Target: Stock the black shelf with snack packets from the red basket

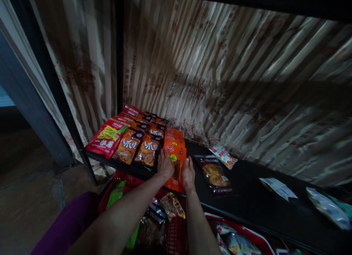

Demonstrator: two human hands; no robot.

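Note:
An orange snack packet [177, 166] stands at the front of a short row of orange packets on the black shelf. Against its left side lies my left hand [165, 164], fingers stretched out and flat. My right hand [188, 173] is upright along its right edge, also with straight fingers. Neither hand wraps round the packet; its lower front shows between them. Just left of my left hand sit black-and-orange snack bags [147, 151] in rows, and beyond them red bags [107, 137] with a yellow picture.
To the right on the shelf lie a dark brown bag [215, 174], a red-and-white packet [224, 156] and a white packet [279, 187]. Below stand a red basket [176, 229] and another red-rimmed basket [247, 229] with packets. A dark post [120, 53] and striped sheeting [220, 71] are behind.

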